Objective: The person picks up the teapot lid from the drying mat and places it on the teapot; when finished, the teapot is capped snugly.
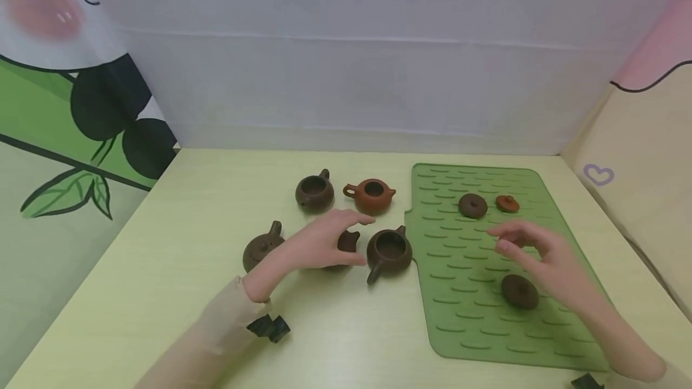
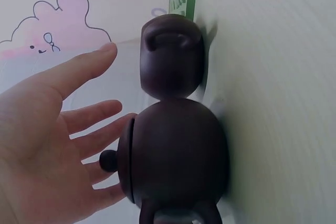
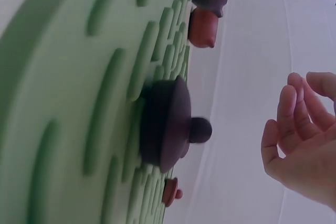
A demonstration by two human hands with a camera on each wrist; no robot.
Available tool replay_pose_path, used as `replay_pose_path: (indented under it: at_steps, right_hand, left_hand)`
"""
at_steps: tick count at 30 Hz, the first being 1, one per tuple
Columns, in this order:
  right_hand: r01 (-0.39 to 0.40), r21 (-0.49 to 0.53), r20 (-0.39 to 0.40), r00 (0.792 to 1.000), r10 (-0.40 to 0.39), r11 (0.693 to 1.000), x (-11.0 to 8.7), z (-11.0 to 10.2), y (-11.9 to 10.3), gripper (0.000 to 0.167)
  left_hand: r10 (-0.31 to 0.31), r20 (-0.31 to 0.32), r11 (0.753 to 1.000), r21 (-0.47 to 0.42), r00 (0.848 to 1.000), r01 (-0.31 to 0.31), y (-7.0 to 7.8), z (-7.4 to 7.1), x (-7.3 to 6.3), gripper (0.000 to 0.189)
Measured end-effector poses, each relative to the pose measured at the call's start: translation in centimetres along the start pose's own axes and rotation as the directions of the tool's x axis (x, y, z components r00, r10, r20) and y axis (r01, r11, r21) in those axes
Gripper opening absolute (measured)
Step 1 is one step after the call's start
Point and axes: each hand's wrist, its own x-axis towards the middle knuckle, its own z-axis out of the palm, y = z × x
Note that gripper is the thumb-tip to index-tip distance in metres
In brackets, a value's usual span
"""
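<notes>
My left hand (image 1: 324, 239) hovers over a dark brown teapot (image 1: 348, 241), thumb and fingers spread apart, and hides much of it. In the left wrist view, a lidded teapot (image 2: 178, 153) has its knob (image 2: 108, 161) close to those fingers. An uncovered dark teapot (image 1: 390, 251) stands just right of it; another lidded teapot (image 1: 262, 250) stands to the left, partly behind the wrist. Over the green mat (image 1: 449, 317) hangs my right hand (image 1: 546, 260), fingers loosely bent and holding nothing. A dark round lid (image 1: 520, 292) lies on the mat below it.
Farther back stand an uncovered dark teapot (image 1: 315, 192) and an uncovered reddish-brown teapot (image 1: 374, 197). Near the mat's far end lie a second dark lid (image 1: 473, 206) and a small reddish lid (image 1: 507, 203). A pale wall (image 1: 367, 89) closes off the table's back edge.
</notes>
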Motion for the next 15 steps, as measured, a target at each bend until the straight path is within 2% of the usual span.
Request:
replay_pose_path:
  at_steps: [4, 8, 11, 15]
  right_hand:
    - [-0.009, -0.034, 0.015, 1.000, 0.009, 0.999, -0.8, -0.6, 0.8, 0.026]
    - [-0.013, -0.074, 0.069, 0.997, 0.018, 0.997, -1.5, -1.2, 1.6, 0.027]
    - [0.019, -0.093, 0.121, 0.993, -0.008, 0.995, -2.0, -1.6, 2.4, 0.028]
    - [0.098, -0.081, 0.180, 0.980, -0.082, 0.992, -2.7, -2.1, 4.1, 0.034]
  left_hand:
    - [0.009, 0.027, 0.996, 0.083, 1.000, -0.011, 0.2, 0.5, 0.4, 0.070]
    - [-0.002, 0.030, 0.990, 0.139, 1.000, -0.002, 0.6, 0.7, 0.6, 0.067]
    - [-0.008, 0.020, 0.985, 0.170, 1.000, 0.005, 0.7, 0.9, 0.7, 0.065]
    - [-0.016, 0.004, 0.979, 0.203, 1.000, 0.015, 0.5, 1.3, 1.0, 0.062]
